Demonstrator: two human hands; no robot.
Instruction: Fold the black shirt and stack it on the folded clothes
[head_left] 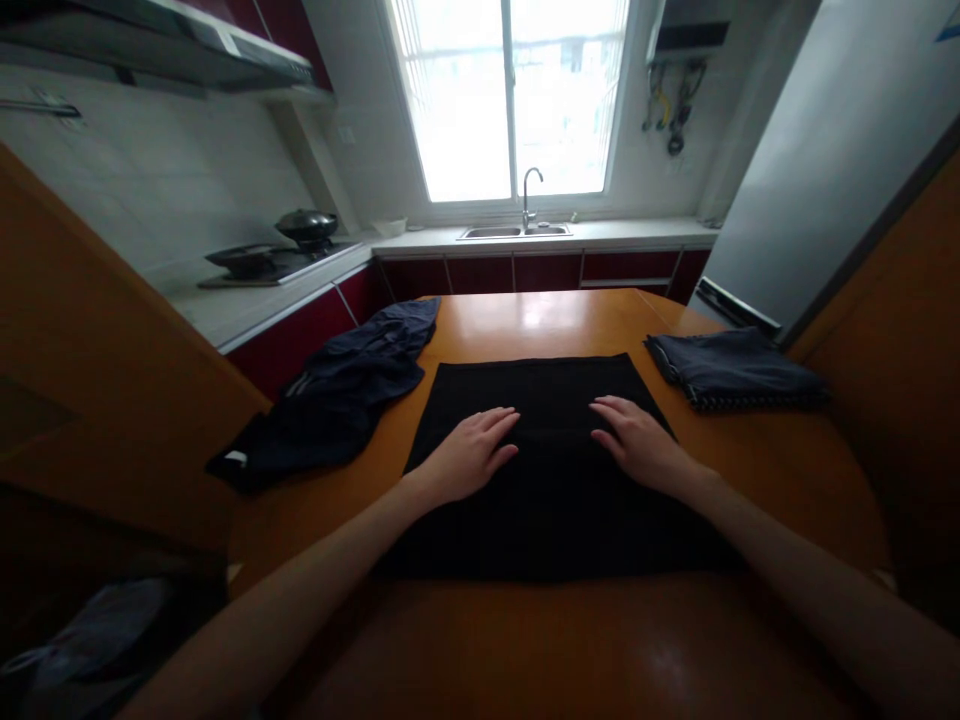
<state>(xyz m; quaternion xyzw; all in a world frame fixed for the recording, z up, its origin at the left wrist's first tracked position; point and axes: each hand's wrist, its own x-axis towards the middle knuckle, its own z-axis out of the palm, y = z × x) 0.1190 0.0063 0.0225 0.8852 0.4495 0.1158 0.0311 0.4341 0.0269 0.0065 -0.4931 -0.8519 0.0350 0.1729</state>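
A black cloth (555,500), flat and roughly rectangular, lies on the wooden table in front of me. It looks like a folded garment, but its kind cannot be made out. My left hand (476,450) rests palm down on its left half, fingers stretched toward the middle. On the right half lies my right hand (634,440), also palm down with the thumb a little apart from the fingers. Neither hand grips anything. The palms hide small parts of the cloth.
The table (525,640) has a rounded right edge. Crumpled dark blue clothing (345,385) hangs over its left side. A folded stack of dark cloth (739,370) lies at the right. Beyond stand a sink (491,232), a stove (289,265) with pans, and a refrigerator (817,170).
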